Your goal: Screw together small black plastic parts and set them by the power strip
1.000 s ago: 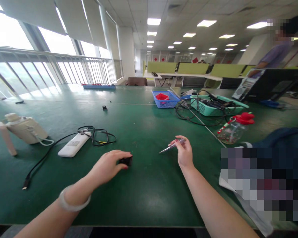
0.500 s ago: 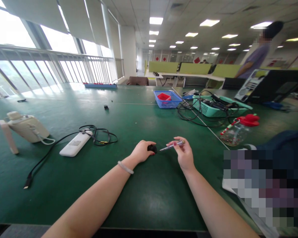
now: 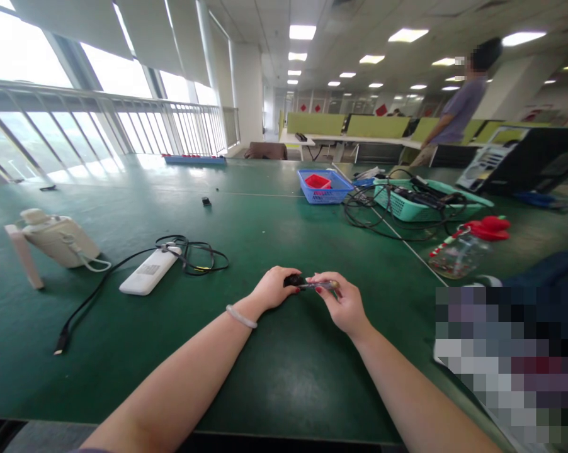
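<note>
Right now, head view: left hand closed on a small black part at near centre of the green table; right hand pinches a slim screwdriver, tip at the part. Risk: tip skidding off into fingers, should the part roll.

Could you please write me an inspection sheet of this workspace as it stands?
Surface: green table, matte, with a seam line across it.
Job's things: small black part pinched in the left hand; thin screwdriver in the right hand, its tip at the part.
Clutter: white power strip, cream appliance, blue basket, teal basket, clear bottle with red cap, small black piece.
Grippers: both hands closed on their items, close together.
Cables: black cord loose by the strip; tangle spilling from the teal basket.
Surroundings: windows with a railing, office desks, a person standing far right.
</note>
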Demonstrator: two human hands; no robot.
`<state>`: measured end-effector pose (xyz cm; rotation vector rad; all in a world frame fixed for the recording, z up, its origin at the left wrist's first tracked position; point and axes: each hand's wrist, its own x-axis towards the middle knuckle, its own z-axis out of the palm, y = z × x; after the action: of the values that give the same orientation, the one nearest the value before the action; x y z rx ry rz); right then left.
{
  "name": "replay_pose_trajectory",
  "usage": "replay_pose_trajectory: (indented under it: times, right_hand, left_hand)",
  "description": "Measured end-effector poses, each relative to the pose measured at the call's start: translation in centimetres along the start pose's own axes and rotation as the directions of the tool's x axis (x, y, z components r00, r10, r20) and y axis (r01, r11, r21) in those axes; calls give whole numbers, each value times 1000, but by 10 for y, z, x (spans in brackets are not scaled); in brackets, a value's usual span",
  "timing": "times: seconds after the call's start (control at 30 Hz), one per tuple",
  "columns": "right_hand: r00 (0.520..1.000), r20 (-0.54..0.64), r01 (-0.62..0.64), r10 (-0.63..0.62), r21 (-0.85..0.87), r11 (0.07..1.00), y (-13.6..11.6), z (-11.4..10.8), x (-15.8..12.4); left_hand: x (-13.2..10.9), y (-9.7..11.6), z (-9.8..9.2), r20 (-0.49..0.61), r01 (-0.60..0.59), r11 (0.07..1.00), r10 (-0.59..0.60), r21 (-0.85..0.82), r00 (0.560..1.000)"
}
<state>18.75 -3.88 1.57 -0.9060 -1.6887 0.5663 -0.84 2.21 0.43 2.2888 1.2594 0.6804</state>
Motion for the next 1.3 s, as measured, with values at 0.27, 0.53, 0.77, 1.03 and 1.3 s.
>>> replay_pose_trajectory:
  times: [0.27,0.53,0.77,1.03,1.3]
  right_hand:
    - [980,88,190,-178,-151,970,-2,5,-3]
    - [975,79,219,-210,-140,966,-4,5,-3]
    - [977,70,210,-202,-134,968,-3,5,-3]
    - [960,115,273,-256,-158,949,-8,5,-1]
    - [959,114,279,-261,-188,942,-11,5,0]
  left_hand:
    - [1,-1,-1,17,17,1000,-17,-16,1000]
    - [1,-3,0,18,17,999,-16,-28,1000]
    - [1,0,-2,17,26,999,-25,-34,1000]
    - [1,0,-2,4,23,999,-23,-45,1000]
    - [1,-1,-2,-2,13,999,-13,-52,1000]
